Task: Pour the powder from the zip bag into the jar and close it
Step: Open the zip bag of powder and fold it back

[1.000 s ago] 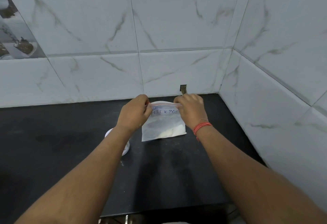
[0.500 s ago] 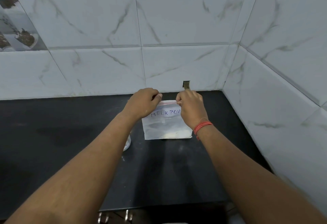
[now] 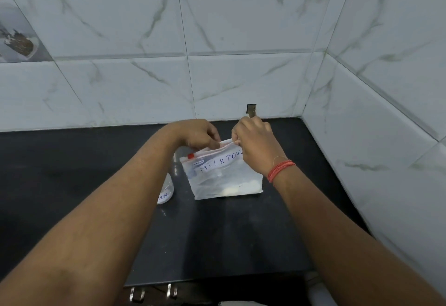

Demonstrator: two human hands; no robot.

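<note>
Two bare hands hold a zip bag (image 3: 223,175) over a black counter (image 3: 72,173). The bag stands up with its bottom edge on the counter, close to the corner where two tiled walls (image 3: 241,40) meet.

The left hand (image 3: 195,135) pinches the top edge of the bag near the middle. The right hand (image 3: 255,140) pinches the same top edge, just beside the left one. The fingers of both hands are closed tight on the plastic.

The bag is clear and has "MILK POW" on it in blue. A red tab (image 3: 191,155) sits at its top left corner. White powder (image 3: 231,188) lies at the bottom of the bag.

The jar (image 3: 166,189) stands just left of the bag, mostly hidden under the left arm. I cannot tell if it has a lid on.

A red string (image 3: 280,169) is tied on the right wrist.
</note>
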